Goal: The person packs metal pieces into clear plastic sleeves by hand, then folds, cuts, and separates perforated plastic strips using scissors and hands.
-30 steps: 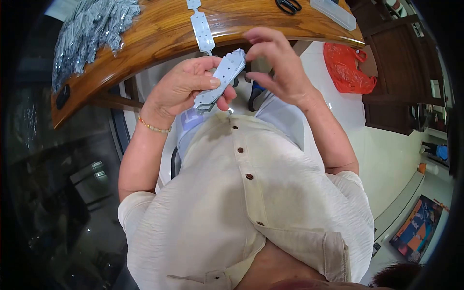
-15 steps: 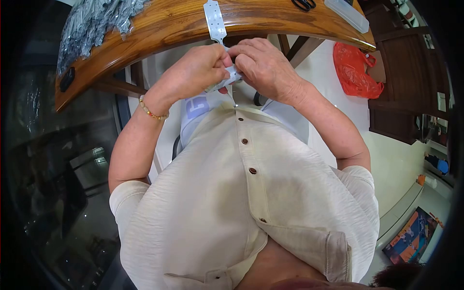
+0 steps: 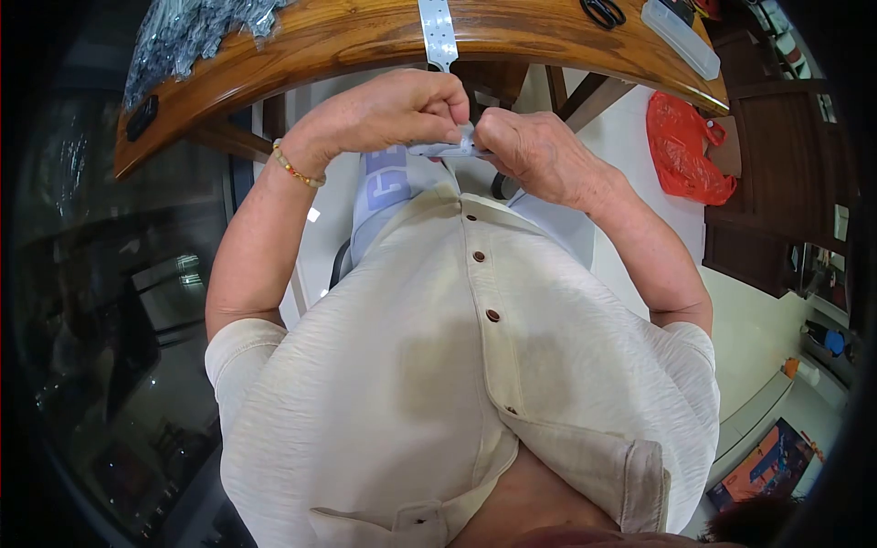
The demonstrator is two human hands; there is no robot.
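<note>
A pale blue-white strip point(image 3: 439, 35) with small dark holes lies over the table's near edge and narrows where it hangs toward my hands. Above my lap, my left hand point(image 3: 406, 111) is closed, thumb and fingers pinching a folded pale piece point(image 3: 448, 148) of the same look. My right hand point(image 3: 539, 155) is curled shut at the other end of that piece, knuckles up. Only a little of the piece shows between the two hands. Whether it joins the strip on the table is hidden behind my fingers.
On the wooden table point(image 3: 347, 36) lie a heap of clear-wrapped grey items point(image 3: 196, 41), a small black object point(image 3: 142, 118), black-handled scissors point(image 3: 603, 12) and a clear plastic box point(image 3: 681, 38). A red plastic bag point(image 3: 681, 151) sits on the floor at right.
My hands have drawn a little apart, and the pale piece between them now lies more level. The whole view has shifted slightly, with the table scene moving right.
</note>
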